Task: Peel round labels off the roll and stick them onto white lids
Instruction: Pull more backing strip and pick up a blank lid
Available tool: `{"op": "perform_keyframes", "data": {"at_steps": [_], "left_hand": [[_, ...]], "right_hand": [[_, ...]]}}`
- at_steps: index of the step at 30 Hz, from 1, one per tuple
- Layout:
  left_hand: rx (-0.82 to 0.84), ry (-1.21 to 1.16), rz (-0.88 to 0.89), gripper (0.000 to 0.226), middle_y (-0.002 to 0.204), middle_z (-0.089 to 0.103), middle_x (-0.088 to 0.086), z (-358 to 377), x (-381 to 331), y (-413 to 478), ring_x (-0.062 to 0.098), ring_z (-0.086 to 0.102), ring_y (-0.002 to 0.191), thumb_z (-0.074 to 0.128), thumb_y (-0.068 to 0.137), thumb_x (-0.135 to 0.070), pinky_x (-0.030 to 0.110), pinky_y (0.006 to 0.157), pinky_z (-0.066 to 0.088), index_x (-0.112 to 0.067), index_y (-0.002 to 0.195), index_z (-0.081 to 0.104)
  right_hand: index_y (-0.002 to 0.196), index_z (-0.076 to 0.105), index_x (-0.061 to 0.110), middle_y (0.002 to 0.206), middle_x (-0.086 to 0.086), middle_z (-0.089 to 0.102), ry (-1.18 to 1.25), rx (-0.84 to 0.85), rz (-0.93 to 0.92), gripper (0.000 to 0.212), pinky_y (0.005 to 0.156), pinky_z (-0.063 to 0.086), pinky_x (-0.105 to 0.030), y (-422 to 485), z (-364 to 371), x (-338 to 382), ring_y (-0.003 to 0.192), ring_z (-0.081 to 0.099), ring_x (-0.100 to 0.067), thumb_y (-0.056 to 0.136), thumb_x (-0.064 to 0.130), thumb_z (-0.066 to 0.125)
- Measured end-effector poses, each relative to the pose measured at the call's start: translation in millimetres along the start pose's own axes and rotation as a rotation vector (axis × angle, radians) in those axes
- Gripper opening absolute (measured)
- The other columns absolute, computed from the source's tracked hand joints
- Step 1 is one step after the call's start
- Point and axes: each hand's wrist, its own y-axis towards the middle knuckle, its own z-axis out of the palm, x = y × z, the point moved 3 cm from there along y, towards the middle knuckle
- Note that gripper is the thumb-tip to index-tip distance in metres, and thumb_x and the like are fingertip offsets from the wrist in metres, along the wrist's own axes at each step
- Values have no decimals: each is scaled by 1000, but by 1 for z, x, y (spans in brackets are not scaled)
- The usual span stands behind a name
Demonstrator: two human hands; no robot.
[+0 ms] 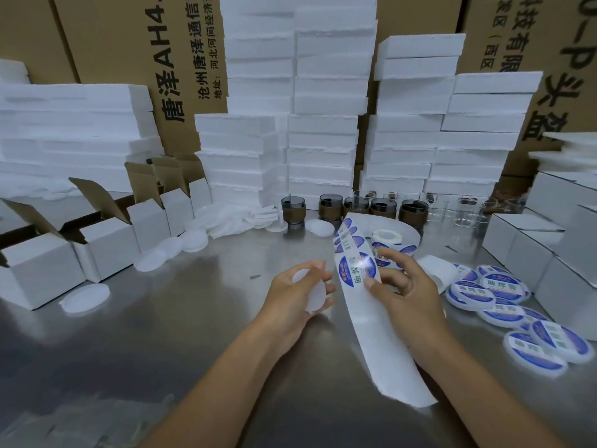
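Note:
My left hand (pixel 292 302) grips a plain white lid (pixel 312 294) above the steel table. Just to its right, my right hand (pixel 408 291) pinches the white backing strip (pixel 381 344), thumb on a round blue-and-white label (pixel 357 270). The strip runs back to the label roll (pixel 386 242) behind my right hand, and its bare end hangs toward me. Several labelled lids (pixel 504 286) lie in a heap on the right. Bare white lids (pixel 85 297) lie scattered at the left and back left.
Open white cartons (pixel 106 250) line the left side and closed ones (pixel 529 250) the right. Dark glass cups (pixel 357 206) and clear glasses (pixel 468 211) stand at the back before foam stacks (pixel 323 140). The steel table (pixel 193 334) is reflective.

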Motion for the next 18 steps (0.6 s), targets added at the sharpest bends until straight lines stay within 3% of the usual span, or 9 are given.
{"op": "perform_keyframes", "data": {"at_steps": [3, 6, 8, 10, 13, 15, 18], "left_hand": [[123, 44, -21, 23, 98, 73, 13, 4, 3, -2, 22, 71, 83, 55, 94, -23, 32, 75, 58, -7, 102, 68], [101, 32, 29, 18, 97, 73, 14, 2, 1, -1, 23, 71, 83, 57, 92, -12, 32, 73, 59, -5, 105, 67], [83, 24, 54, 15, 96, 74, 14, 1, 1, 1, 21, 71, 79, 56, 91, -5, 31, 73, 59, -7, 100, 68], [61, 49, 59, 14, 97, 74, 12, 0, 1, 1, 20, 72, 81, 57, 91, -4, 30, 73, 59, -9, 98, 68], [56, 109, 58, 14, 99, 73, 10, 0, 2, 2, 22, 71, 86, 58, 91, -8, 32, 77, 58, -10, 100, 69], [40, 193, 60, 14, 102, 73, 10, -1, 3, 3, 23, 70, 90, 59, 91, -13, 37, 85, 56, -11, 102, 69], [98, 252, 46, 18, 105, 71, 12, 2, 3, 0, 25, 69, 94, 57, 93, -16, 40, 89, 55, -9, 106, 67]], "right_hand": [[114, 53, 32, 85, 5, 74, 9, 85, -22, 46, 74, 51, -29, -3, 8, 2, 78, 67, -13, 82, 2, 66], [109, 53, 33, 80, 7, 73, -92, 111, -58, 42, 66, 51, -22, -6, 13, 2, 74, 66, -9, 81, 4, 67], [106, 53, 33, 78, 7, 69, -226, 61, -121, 37, 59, 45, -13, -8, 13, 0, 75, 61, -8, 81, 13, 70], [110, 52, 32, 87, 13, 61, -452, -9, -230, 36, 66, 39, -8, -12, 13, 2, 82, 54, -2, 81, 21, 70], [118, 58, 16, 104, 1, 59, -806, -118, -498, 41, 81, 43, -27, -17, 15, 12, 96, 53, -14, 80, 21, 71], [111, 65, 8, 103, -11, 63, -936, -156, -647, 42, 76, 49, -38, -19, 19, 17, 95, 60, -28, 72, 17, 78], [102, 70, 7, 100, -12, 67, -1012, -149, -748, 39, 76, 51, -42, -19, 20, 18, 92, 64, -32, 66, 14, 83]]}}
